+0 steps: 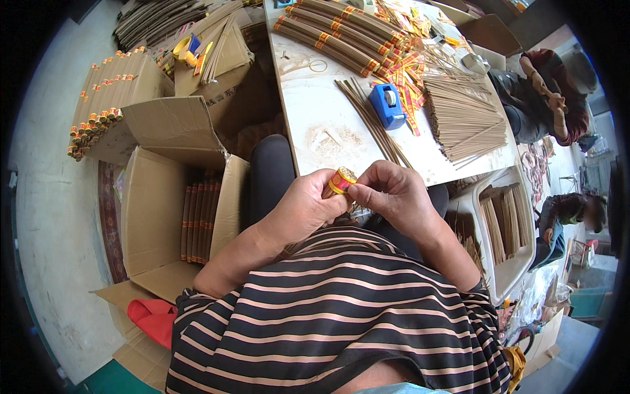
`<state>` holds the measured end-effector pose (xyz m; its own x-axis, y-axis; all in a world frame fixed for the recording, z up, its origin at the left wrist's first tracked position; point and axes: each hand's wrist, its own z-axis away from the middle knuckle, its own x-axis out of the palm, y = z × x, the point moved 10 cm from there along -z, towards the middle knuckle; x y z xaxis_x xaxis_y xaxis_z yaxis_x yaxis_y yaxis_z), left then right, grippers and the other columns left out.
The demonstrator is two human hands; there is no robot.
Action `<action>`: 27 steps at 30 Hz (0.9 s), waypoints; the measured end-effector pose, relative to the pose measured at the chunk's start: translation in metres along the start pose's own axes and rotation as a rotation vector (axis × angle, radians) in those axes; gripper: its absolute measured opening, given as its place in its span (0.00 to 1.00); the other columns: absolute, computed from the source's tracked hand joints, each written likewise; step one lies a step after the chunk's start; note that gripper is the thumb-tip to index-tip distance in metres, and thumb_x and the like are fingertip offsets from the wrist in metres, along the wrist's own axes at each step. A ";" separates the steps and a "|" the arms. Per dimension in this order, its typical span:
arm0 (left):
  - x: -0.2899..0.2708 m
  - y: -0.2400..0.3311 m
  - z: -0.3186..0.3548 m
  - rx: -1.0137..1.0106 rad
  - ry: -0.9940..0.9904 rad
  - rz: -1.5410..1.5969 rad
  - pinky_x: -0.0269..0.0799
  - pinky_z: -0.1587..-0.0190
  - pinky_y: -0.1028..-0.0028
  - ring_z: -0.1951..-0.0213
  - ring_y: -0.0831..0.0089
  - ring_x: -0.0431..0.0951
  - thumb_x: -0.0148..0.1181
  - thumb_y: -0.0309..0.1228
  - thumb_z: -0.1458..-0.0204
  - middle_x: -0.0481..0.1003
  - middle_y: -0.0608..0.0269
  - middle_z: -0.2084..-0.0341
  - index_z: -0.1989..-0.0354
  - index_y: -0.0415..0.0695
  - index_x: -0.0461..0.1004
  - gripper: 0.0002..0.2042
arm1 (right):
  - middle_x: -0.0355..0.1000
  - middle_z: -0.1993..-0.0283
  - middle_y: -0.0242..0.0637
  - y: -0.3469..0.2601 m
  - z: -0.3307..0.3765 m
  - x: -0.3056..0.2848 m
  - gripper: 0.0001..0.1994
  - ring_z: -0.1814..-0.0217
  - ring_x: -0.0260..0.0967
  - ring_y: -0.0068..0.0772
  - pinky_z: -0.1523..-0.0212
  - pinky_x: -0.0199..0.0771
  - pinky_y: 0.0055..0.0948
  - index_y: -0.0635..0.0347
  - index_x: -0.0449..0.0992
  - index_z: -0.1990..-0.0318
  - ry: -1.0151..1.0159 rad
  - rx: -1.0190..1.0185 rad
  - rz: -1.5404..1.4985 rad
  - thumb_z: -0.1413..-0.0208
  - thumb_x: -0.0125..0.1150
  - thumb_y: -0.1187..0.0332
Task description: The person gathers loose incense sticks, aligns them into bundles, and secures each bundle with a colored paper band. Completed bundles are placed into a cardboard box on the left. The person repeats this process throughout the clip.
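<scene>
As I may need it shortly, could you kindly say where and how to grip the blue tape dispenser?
Probably across the long sides of the blue tape dispenser, from above: its body looks elongated, with brown sticks at its left and red-yellow paper strips at its right.

Red and yellow label (339,182), blue tape dispenser (388,115), peach-striped black shirt (335,308)

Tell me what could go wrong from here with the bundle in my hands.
The left hand holds the bundle near its banded end, with the right hand's fingers close against it. If the red-and-yellow band isn't snug, it might slip and let sticks slide out.

The bundle is off the table, in front of your body, so a slip could drop it.

Loose sticks lie near the right hand and might get knocked.
</scene>
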<state>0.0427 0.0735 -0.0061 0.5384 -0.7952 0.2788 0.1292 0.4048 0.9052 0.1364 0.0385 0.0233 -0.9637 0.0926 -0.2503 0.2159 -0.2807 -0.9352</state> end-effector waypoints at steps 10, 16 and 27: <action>0.003 -0.005 -0.002 -0.029 -0.022 0.031 0.63 0.76 0.87 0.77 0.87 0.66 0.54 0.25 0.49 0.68 0.68 0.75 0.57 0.34 0.66 0.12 | 0.70 0.76 0.28 -0.001 0.004 -0.002 0.09 0.75 0.62 0.13 0.75 0.65 0.15 0.67 0.73 0.70 -0.001 0.000 -0.035 0.48 0.61 0.68; 0.007 -0.005 -0.001 -0.037 -0.042 0.098 0.61 0.77 0.88 0.78 0.87 0.64 0.54 0.24 0.49 0.68 0.68 0.74 0.54 0.35 0.64 0.14 | 0.68 0.76 0.26 -0.003 0.005 -0.002 0.08 0.74 0.62 0.13 0.74 0.65 0.14 0.65 0.73 0.70 -0.015 -0.010 0.029 0.48 0.61 0.68; 0.010 -0.012 -0.003 -0.006 -0.159 0.338 0.61 0.77 0.87 0.78 0.85 0.64 0.52 0.35 0.44 0.67 0.68 0.76 0.57 0.37 0.65 0.14 | 0.69 0.76 0.26 -0.001 0.006 -0.001 0.09 0.74 0.62 0.12 0.75 0.65 0.14 0.65 0.73 0.70 -0.054 0.018 -0.012 0.48 0.61 0.68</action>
<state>0.0491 0.0622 -0.0147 0.4152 -0.6765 0.6082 -0.0286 0.6585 0.7520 0.1358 0.0329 0.0258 -0.9734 0.0443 -0.2246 0.2018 -0.2975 -0.9332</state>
